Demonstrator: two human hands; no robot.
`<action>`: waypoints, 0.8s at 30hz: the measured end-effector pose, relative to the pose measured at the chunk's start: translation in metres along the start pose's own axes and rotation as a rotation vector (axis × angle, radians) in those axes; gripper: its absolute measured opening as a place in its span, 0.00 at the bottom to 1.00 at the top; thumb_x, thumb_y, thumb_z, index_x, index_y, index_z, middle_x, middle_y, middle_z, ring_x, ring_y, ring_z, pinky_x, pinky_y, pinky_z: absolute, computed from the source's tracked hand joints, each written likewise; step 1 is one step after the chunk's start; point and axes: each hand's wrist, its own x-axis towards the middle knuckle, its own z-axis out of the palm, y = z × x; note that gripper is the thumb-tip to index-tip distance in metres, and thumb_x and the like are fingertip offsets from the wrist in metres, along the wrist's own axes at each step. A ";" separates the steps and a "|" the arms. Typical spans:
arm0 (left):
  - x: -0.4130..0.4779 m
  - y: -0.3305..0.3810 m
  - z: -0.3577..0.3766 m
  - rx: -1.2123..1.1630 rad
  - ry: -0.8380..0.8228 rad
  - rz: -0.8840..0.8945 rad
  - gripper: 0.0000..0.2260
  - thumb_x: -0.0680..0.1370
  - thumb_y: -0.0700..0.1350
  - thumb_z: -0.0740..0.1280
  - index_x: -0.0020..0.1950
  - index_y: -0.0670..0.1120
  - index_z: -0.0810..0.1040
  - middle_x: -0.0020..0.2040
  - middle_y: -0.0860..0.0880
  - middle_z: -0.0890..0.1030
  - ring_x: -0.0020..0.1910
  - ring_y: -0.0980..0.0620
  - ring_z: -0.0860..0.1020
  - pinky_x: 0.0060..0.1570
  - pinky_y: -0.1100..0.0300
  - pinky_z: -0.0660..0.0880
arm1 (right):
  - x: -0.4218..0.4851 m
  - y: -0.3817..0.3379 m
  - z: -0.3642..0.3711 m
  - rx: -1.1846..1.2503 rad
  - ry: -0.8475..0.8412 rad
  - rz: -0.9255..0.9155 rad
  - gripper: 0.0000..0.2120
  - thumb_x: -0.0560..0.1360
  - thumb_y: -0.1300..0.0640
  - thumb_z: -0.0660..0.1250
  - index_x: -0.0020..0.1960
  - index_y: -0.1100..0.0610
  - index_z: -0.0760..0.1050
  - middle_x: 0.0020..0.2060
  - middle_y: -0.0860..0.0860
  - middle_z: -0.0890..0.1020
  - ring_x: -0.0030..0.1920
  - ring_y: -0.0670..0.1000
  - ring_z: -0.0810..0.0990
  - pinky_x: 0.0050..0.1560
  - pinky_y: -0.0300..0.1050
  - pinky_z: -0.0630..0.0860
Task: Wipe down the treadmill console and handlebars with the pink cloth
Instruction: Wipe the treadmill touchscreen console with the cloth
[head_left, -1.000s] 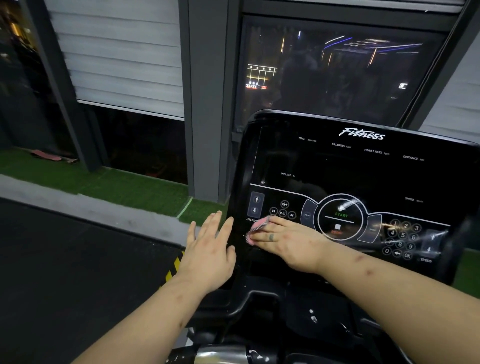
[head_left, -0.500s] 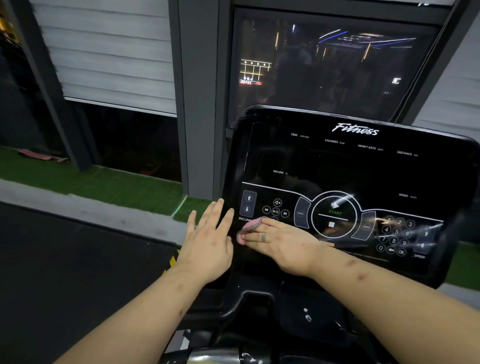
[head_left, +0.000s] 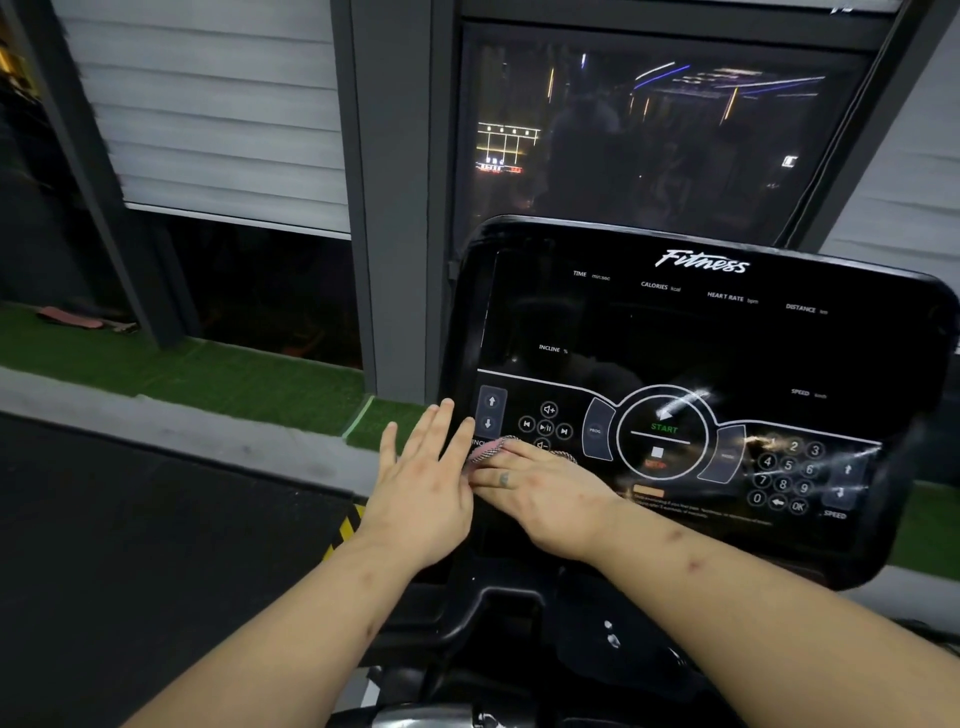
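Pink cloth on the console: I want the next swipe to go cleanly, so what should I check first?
1. Pink cloth under right hand: ok.
2. Cloth flat against console: cannot tell, mostly hidden.
3. Left hand free, open at the console's left edge: ok.
4. Hand clear of START button: ok.
5. Keypad side wiped: not ok, smears show.
6. Handlebars in view: not ok.

The treadmill console (head_left: 701, 364) is a glossy black panel with rounded corners, tilted back, its display dark. White labels run along its top; a green START ring sits at lower centre, arrow keys near the lower left edge, a number pad toward the lower right. The pink cloth (head_left: 488, 451) lies bunched flat against the lower left corner, mostly covered, only a patterned edge showing.
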 end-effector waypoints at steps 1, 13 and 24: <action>0.000 0.000 0.000 0.003 0.002 -0.001 0.31 0.83 0.51 0.57 0.85 0.52 0.49 0.85 0.48 0.43 0.83 0.50 0.41 0.81 0.40 0.41 | -0.004 0.000 0.000 0.001 -0.004 0.003 0.28 0.80 0.55 0.48 0.77 0.55 0.70 0.76 0.49 0.73 0.79 0.52 0.65 0.82 0.54 0.53; 0.000 0.040 0.006 -0.033 0.044 0.001 0.31 0.83 0.51 0.58 0.85 0.52 0.52 0.85 0.47 0.46 0.84 0.49 0.43 0.81 0.42 0.40 | -0.138 0.042 0.014 -0.064 -0.008 0.068 0.34 0.73 0.64 0.66 0.78 0.52 0.70 0.76 0.44 0.71 0.79 0.48 0.64 0.82 0.50 0.49; -0.004 0.077 0.017 -0.053 0.066 0.058 0.30 0.82 0.50 0.60 0.84 0.50 0.57 0.84 0.47 0.54 0.83 0.49 0.51 0.81 0.41 0.43 | -0.226 0.056 0.022 -0.008 -0.011 0.238 0.36 0.73 0.65 0.59 0.80 0.49 0.66 0.79 0.41 0.66 0.81 0.47 0.60 0.79 0.50 0.50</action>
